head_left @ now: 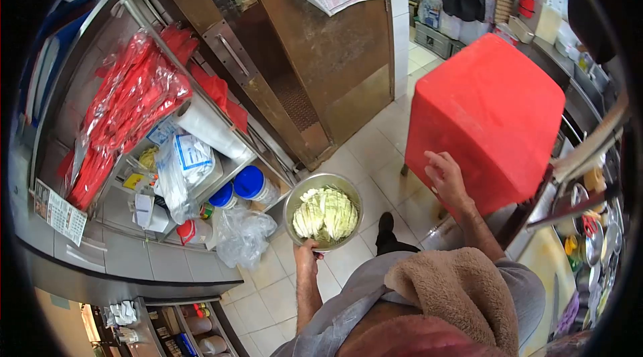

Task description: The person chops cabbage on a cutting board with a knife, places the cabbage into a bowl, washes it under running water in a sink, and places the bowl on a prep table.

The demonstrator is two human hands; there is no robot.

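My left hand (307,255) grips the near rim of a round metal bowl (358,204), its fingers closed around the edge. In the bowl lie heaps of cut pale-green leafy vegetable (326,213), which looks like cabbage. The bowl is held out over the tiled floor. My right hand (445,177) is empty, with its fingers apart. It hovers in front of the side of a large red box-shaped object (483,109); whether it touches the surface I cannot tell.
A brown door (335,49) with a metal handle stands ahead. On the left, a metal shelf holds red plastic bags (130,112), a plastic roll (211,129) and blue-lidded tubs (249,183). A clear plastic bag (245,235) hangs low beside it. Kitchen utensils crowd the right side.
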